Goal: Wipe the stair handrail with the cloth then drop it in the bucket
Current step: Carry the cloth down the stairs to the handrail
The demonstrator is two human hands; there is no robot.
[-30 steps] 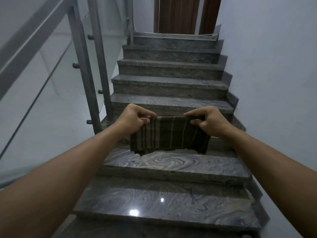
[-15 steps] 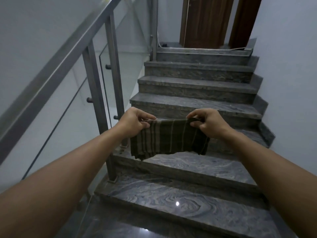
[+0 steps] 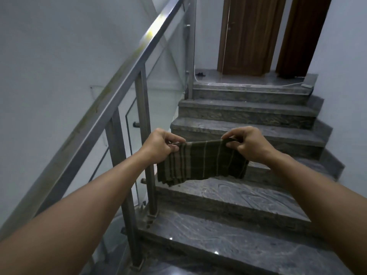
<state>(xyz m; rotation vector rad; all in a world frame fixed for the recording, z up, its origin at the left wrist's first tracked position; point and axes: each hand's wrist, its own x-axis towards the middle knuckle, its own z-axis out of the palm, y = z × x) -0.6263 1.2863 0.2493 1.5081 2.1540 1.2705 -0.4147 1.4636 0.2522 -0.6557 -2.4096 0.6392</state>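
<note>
A dark green cloth (image 3: 200,162) with pale stripes hangs folded between both hands over the stairs. My left hand (image 3: 160,145) pinches its upper left corner and my right hand (image 3: 249,143) pinches its upper right corner. The steel handrail (image 3: 111,104) slopes up on the left from the lower left to the top middle, apart from the cloth. No bucket is in view.
Grey marble steps (image 3: 238,197) rise to a landing (image 3: 238,80) with two brown wooden doors (image 3: 248,34). Steel posts (image 3: 147,145) and glass panels (image 3: 158,100) stand under the rail. White walls close both sides. A white cable lies on the landing's right edge.
The view has lifted and turned left, so more of the handrail and the landing doors show. Both hands still hold the cloth stretched between them.
</note>
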